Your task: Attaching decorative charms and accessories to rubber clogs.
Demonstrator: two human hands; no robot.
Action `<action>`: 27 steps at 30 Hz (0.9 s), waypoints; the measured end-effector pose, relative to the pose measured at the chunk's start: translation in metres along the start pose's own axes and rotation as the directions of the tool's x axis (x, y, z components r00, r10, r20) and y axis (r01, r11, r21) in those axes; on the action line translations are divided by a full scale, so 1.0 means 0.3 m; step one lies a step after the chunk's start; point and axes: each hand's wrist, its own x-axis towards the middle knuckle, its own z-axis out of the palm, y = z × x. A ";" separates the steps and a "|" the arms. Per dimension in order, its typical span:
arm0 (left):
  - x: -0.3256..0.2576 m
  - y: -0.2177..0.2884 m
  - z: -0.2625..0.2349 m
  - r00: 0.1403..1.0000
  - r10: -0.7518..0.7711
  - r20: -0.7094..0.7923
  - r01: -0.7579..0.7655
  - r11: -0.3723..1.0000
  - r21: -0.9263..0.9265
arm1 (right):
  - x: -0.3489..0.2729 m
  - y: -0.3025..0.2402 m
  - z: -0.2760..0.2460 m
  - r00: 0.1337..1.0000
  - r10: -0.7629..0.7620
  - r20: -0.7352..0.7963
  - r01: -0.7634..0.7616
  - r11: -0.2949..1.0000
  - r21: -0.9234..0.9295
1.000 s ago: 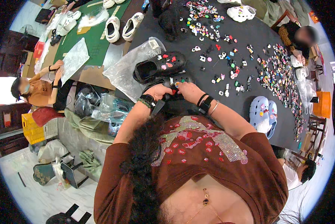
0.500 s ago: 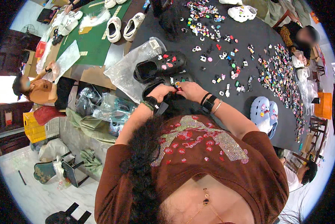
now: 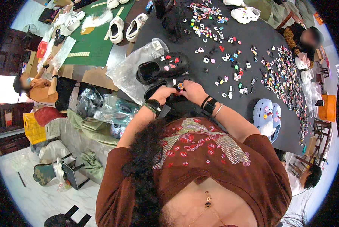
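A black clog (image 3: 153, 90) lies nearest to me, with its toe partly hidden under my fingers. My left hand (image 3: 164, 94) is closed around the side of this clog. Fingers bent, my right hand (image 3: 193, 92) pinches at the clog's toe, by a small orange round charm (image 3: 181, 86). How firmly the charm sits in the clog is hidden. Just beyond lies the other black clog (image 3: 154, 71), with several red, pink and white charms on its upper. Both clogs are beside a clear plastic bag (image 3: 129, 70).
Loose charms (image 3: 235, 70) spread over the dark table (image 3: 215, 113). Light blue clogs (image 3: 264, 115) stand at the right, white clogs (image 3: 135, 28) at the far left. Across a green mat (image 3: 87, 49), a co-worker (image 3: 42, 89) handles a clear bag (image 3: 63, 53). Stuffed bags (image 3: 112, 109) lie left of me.
My hands stay at the near clog; its toe and my right fingers have shifted slightly. At the left, the co-worker has lowered the clear bag and moved it to the left.
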 end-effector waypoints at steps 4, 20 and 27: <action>-0.028 0.029 0.037 0.992 0.020 -0.126 -0.027 0.998 -0.052 | 0.012 0.003 -0.008 1.000 0.019 -0.003 -0.019 1.000 0.002; 0.025 -0.021 -0.044 0.994 0.058 0.097 -0.043 0.988 -0.150 | 0.078 0.045 -0.013 0.977 -0.188 0.101 0.193 0.980 -0.049; 0.011 0.010 -0.033 0.992 0.019 0.124 0.000 0.989 -0.150 | 0.071 0.060 -0.004 0.971 -0.224 0.086 0.228 0.973 -0.033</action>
